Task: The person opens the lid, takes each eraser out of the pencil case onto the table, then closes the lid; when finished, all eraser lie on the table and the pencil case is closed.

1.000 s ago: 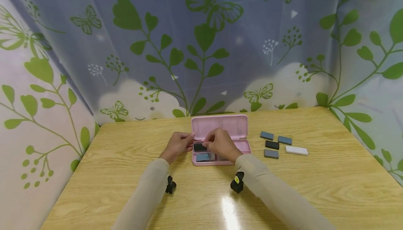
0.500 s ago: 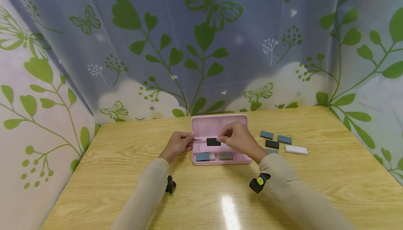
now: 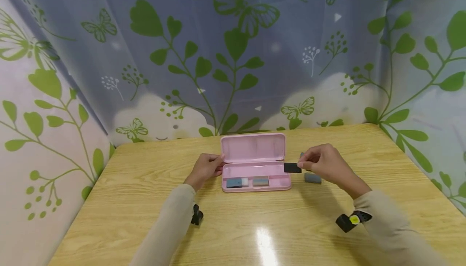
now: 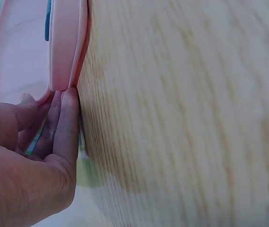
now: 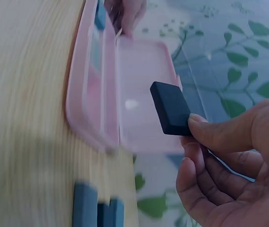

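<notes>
A pink pencil case (image 3: 251,146) stands with its lid raised at the table's back middle. At its left end, my left hand (image 3: 205,169) holds it, thumb on the lid edge and fingers against the side (image 4: 68,118). My right hand (image 3: 327,167) pinches a black eraser (image 3: 292,167) between thumb and fingers, in the air by the case's right end. The right wrist view shows this eraser (image 5: 171,109) gripped by one end. Inside the front compartment lie a blue eraser with a white end (image 3: 234,182) and a grey-brown eraser (image 3: 261,182).
To the right of the case, a grey eraser (image 3: 313,178) lies on the wooden table (image 3: 233,225). The right hand hides most of the other erasers there. Patterned cloth (image 3: 196,55) hangs behind the table and on both sides.
My right hand has lifted the black eraser out of the case's back compartment and carried it right, past the case's end. My left hand stays at the case's left end.
</notes>
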Motion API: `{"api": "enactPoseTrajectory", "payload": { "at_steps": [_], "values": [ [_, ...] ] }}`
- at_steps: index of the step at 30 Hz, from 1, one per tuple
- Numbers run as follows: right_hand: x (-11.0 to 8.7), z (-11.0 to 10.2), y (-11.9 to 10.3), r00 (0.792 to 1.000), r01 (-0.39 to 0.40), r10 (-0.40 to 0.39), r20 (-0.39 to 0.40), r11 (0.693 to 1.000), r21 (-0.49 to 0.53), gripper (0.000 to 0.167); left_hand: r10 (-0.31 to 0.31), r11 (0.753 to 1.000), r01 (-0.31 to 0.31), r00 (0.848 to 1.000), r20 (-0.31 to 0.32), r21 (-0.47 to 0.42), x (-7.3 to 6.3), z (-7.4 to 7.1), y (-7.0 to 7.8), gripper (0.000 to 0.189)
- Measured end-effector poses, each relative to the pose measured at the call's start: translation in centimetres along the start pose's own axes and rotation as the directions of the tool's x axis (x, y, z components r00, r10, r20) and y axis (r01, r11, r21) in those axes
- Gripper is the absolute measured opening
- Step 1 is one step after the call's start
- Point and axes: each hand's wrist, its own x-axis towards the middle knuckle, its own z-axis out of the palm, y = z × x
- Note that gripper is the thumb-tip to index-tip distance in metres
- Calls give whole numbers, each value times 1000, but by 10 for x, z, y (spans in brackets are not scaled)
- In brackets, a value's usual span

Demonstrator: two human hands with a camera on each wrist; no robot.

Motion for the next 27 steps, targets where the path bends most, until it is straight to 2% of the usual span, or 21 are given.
{"api": "enactPoseTrajectory", "payload": {
  "at_steps": [8,17,27],
  "values": [
    [-22,-16,30,997,-70,72,32,996,-48,8,6,1000,-6,1000,-4,-7,0,-1,-1,32],
    [-38,-15,60,986,-141,142,91,990,-23,10,16,1000,-16,1000,-2,-12,-1,0,0,33],
    [-40,-12,72,986,-127,128,103,992,-19,10,7,1000,-7,1000,-6,3,0,0,0,33]
  ]
}}
